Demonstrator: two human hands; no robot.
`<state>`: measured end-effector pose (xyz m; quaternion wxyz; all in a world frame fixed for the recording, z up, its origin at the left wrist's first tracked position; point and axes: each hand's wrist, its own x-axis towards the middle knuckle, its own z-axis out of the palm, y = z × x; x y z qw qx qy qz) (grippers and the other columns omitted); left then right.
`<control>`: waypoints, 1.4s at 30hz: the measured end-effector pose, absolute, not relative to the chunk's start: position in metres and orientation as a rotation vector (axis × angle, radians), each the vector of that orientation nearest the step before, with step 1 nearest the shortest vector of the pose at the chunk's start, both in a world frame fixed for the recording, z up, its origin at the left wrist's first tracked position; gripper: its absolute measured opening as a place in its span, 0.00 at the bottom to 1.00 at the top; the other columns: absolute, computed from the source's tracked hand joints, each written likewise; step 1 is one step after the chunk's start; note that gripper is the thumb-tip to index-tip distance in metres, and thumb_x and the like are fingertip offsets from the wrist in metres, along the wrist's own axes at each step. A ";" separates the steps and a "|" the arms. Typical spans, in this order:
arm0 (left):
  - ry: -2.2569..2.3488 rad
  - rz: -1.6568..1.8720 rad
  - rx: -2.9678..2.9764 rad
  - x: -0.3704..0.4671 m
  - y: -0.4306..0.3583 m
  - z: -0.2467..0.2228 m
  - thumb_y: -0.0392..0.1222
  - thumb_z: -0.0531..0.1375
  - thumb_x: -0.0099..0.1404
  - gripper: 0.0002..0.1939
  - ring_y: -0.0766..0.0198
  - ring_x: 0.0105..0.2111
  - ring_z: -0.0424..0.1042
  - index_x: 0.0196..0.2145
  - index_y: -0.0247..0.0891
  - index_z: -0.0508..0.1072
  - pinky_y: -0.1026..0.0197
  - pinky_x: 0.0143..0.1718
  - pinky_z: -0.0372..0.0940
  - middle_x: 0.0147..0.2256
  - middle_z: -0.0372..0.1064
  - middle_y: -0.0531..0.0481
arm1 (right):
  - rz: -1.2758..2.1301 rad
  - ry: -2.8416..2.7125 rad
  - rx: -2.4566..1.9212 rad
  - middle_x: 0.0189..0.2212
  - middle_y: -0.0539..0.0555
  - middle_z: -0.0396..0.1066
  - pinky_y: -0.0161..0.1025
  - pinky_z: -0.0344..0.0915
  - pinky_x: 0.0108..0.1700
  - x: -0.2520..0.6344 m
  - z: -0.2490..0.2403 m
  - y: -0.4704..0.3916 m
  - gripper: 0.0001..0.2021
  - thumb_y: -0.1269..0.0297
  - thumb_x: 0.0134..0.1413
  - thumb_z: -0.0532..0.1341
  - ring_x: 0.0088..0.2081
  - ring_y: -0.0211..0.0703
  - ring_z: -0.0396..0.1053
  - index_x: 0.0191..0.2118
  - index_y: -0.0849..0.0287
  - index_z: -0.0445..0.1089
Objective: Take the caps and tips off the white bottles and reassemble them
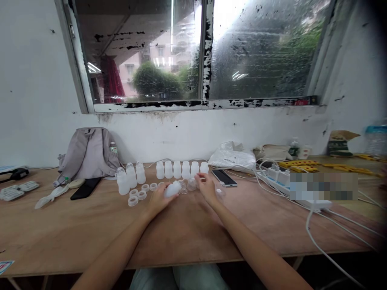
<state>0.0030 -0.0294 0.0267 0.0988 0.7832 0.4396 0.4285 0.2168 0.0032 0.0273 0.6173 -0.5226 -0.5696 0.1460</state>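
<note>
My left hand [157,200] is wrapped round a small white baby bottle [172,189], which lies tilted with its top toward the right. My right hand [207,187] has its fingertips pinched together beside a clear dome cap [191,185]; what lies between them, if anything, is too small to make out. Several clear parts stand close together between the hands, and another clear cap [220,193] sits just right of my right wrist. Left of my left hand lie several translucent collar rings [133,200]. Behind the hands stands a row of open white bottles [168,170]; three capped bottles [123,182] stand at the left.
A backpack [87,155] leans on the wall at the left, near a black phone-like object [86,189]. Behind my right hand lie a phone [224,177] and a white plastic bag [232,156]. A power strip [302,196] with trailing cables occupies the right side of the table [187,237].
</note>
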 end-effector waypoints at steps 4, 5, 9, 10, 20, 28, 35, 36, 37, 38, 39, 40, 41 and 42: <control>1.296 1.251 2.366 0.003 -0.030 0.024 0.53 0.60 0.51 0.24 0.58 0.41 0.67 0.43 0.40 0.65 0.57 0.41 0.61 0.41 0.68 0.48 | 0.678 -1.139 -0.902 0.34 0.57 0.70 0.40 0.65 0.32 0.215 0.037 0.001 0.20 0.51 0.41 0.58 0.32 0.44 0.67 0.37 0.62 0.69; 1.291 1.247 2.373 0.003 -0.030 0.024 0.53 0.60 0.51 0.24 0.58 0.41 0.67 0.43 0.40 0.65 0.57 0.41 0.61 0.41 0.68 0.49 | 0.733 -1.142 -0.873 0.34 0.57 0.70 0.40 0.65 0.33 0.213 0.038 0.000 0.19 0.52 0.40 0.60 0.32 0.43 0.67 0.36 0.62 0.69; 1.297 1.233 2.379 0.004 -0.031 0.025 0.53 0.60 0.50 0.23 0.58 0.41 0.67 0.43 0.40 0.66 0.57 0.41 0.61 0.41 0.68 0.49 | 0.812 -1.258 -0.843 0.32 0.54 0.72 0.40 0.64 0.37 0.204 0.038 -0.010 0.16 0.55 0.40 0.62 0.33 0.42 0.68 0.34 0.61 0.71; 1.304 1.228 2.377 0.004 -0.032 0.026 0.52 0.60 0.50 0.23 0.58 0.40 0.67 0.43 0.40 0.66 0.57 0.41 0.61 0.41 0.68 0.49 | 0.820 -1.285 -0.843 0.33 0.54 0.72 0.40 0.64 0.37 0.202 0.037 -0.012 0.15 0.55 0.40 0.62 0.34 0.42 0.68 0.34 0.60 0.71; 1.338 1.185 2.422 0.005 -0.037 0.027 0.52 0.60 0.52 0.23 0.57 0.41 0.67 0.44 0.42 0.65 0.57 0.41 0.61 0.42 0.67 0.49 | 0.869 -1.352 -0.857 0.36 0.55 0.72 0.41 0.64 0.40 0.199 0.033 -0.015 0.15 0.56 0.42 0.61 0.37 0.43 0.68 0.35 0.59 0.70; 1.436 1.345 2.558 0.004 -0.035 0.024 0.52 0.59 0.53 0.24 0.55 0.41 0.65 0.46 0.40 0.64 0.55 0.42 0.60 0.42 0.66 0.46 | 0.920 -1.332 -0.838 0.37 0.55 0.71 0.41 0.63 0.42 0.198 0.033 -0.016 0.14 0.58 0.41 0.61 0.38 0.42 0.67 0.36 0.59 0.70; 1.445 1.345 2.574 0.004 -0.034 0.023 0.51 0.59 0.53 0.24 0.55 0.41 0.65 0.46 0.41 0.64 0.56 0.41 0.61 0.42 0.65 0.46 | 0.943 -1.307 -0.833 0.34 0.54 0.72 0.41 0.64 0.40 0.198 0.030 -0.013 0.14 0.58 0.40 0.62 0.35 0.42 0.68 0.35 0.59 0.70; 1.462 1.334 2.560 0.005 -0.034 0.022 0.52 0.59 0.53 0.24 0.55 0.41 0.65 0.46 0.42 0.64 0.56 0.41 0.62 0.42 0.65 0.46 | 0.943 -1.308 -0.836 0.34 0.54 0.72 0.41 0.64 0.39 0.198 0.030 -0.013 0.14 0.58 0.40 0.62 0.35 0.41 0.68 0.35 0.59 0.70; 1.480 1.321 2.548 0.005 -0.034 0.022 0.52 0.59 0.53 0.24 0.55 0.42 0.65 0.46 0.42 0.64 0.56 0.40 0.62 0.42 0.65 0.46 | 0.940 -1.311 -0.839 0.34 0.54 0.72 0.41 0.64 0.39 0.198 0.030 -0.013 0.14 0.58 0.41 0.62 0.34 0.41 0.68 0.35 0.59 0.70; 1.491 1.309 2.539 0.005 -0.034 0.021 0.53 0.59 0.52 0.24 0.56 0.42 0.65 0.46 0.42 0.64 0.56 0.40 0.62 0.43 0.65 0.46 | 0.936 -1.319 -0.843 0.33 0.54 0.72 0.40 0.64 0.39 0.198 0.029 -0.013 0.14 0.57 0.41 0.61 0.34 0.41 0.68 0.35 0.59 0.70; 1.492 1.297 2.532 0.005 -0.034 0.021 0.53 0.59 0.52 0.25 0.56 0.41 0.65 0.46 0.42 0.64 0.57 0.39 0.62 0.43 0.65 0.46 | 0.932 -1.328 -0.848 0.33 0.54 0.71 0.40 0.64 0.38 0.198 0.029 -0.013 0.14 0.57 0.41 0.61 0.34 0.41 0.68 0.35 0.59 0.70; 1.487 1.288 2.523 0.006 -0.034 0.021 0.54 0.59 0.52 0.25 0.56 0.41 0.66 0.46 0.42 0.64 0.57 0.39 0.62 0.42 0.65 0.47 | 0.930 -1.337 -0.851 0.33 0.54 0.71 0.40 0.65 0.38 0.198 0.028 -0.012 0.14 0.57 0.42 0.61 0.33 0.41 0.68 0.34 0.59 0.70; 1.474 1.278 2.512 0.006 -0.035 0.022 0.54 0.59 0.52 0.25 0.56 0.41 0.66 0.46 0.42 0.64 0.57 0.39 0.62 0.42 0.65 0.47 | 0.928 -1.344 -0.853 0.33 0.54 0.71 0.40 0.65 0.38 0.198 0.028 -0.012 0.14 0.56 0.42 0.61 0.34 0.41 0.68 0.34 0.59 0.70; 1.456 1.267 2.502 0.007 -0.035 0.022 0.54 0.59 0.52 0.25 0.56 0.41 0.66 0.45 0.42 0.64 0.57 0.39 0.62 0.42 0.66 0.47 | 0.925 -1.350 -0.856 0.32 0.54 0.71 0.40 0.65 0.38 0.198 0.027 -0.012 0.14 0.55 0.42 0.61 0.34 0.41 0.67 0.34 0.58 0.70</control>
